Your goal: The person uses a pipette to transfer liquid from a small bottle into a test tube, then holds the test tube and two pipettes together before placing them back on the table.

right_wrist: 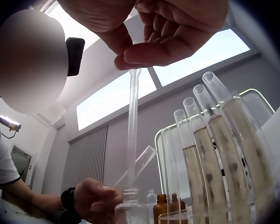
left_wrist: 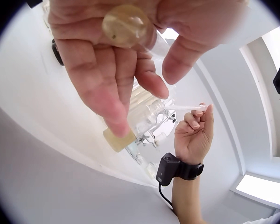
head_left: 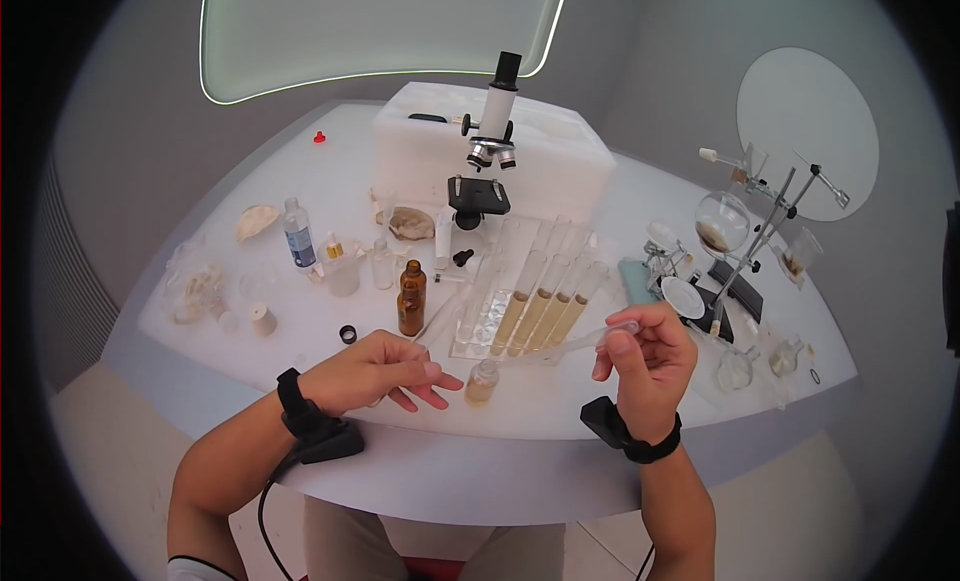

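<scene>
Right hand point(head_left: 655, 366), fingertips closed, pinches dropper point(right_wrist: 133, 107) at bottle point(head_left: 481, 387); sideways pull could topple bottle. Left hand point(head_left: 372, 372) loosely grips tilted tube point(left_wrist: 126, 26).

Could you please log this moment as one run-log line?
right hand: pinching dropper; dropper tip: at small bottle mouth; left hand: holding tilted test tube; rack: four liquid-filled tubes

The right hand point(head_left: 655, 356) pinches a clear dropper point(head_left: 590, 339), and its tip is near a small bottle point(head_left: 481, 383). The left hand point(head_left: 385, 369) holds a glass tube point(head_left: 438, 319). Behind them, a microscope point(head_left: 494, 116) stands before a white block point(head_left: 560, 166).
</scene>
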A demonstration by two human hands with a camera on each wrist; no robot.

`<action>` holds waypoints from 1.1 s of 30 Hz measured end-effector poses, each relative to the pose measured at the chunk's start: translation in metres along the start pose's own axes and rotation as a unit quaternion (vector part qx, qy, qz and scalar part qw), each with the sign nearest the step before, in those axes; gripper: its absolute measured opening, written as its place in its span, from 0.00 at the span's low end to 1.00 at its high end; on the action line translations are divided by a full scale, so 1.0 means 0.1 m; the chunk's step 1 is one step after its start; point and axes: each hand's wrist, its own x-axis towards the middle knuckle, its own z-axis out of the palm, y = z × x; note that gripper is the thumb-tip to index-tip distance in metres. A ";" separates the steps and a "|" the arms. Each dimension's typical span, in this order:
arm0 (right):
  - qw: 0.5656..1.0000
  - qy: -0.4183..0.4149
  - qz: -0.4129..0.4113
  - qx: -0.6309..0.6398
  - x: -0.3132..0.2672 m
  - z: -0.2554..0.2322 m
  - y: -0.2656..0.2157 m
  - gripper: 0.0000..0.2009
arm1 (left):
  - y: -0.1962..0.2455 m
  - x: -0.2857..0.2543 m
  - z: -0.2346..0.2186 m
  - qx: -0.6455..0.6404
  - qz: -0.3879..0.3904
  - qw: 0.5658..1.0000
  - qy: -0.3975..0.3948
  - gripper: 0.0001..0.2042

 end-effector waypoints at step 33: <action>0.982 0.160 -0.007 0.100 0.15 -0.13 0.04 0.08 | -0.01 -0.06 -0.14 -0.048 0.076 0.996 -0.008 0.11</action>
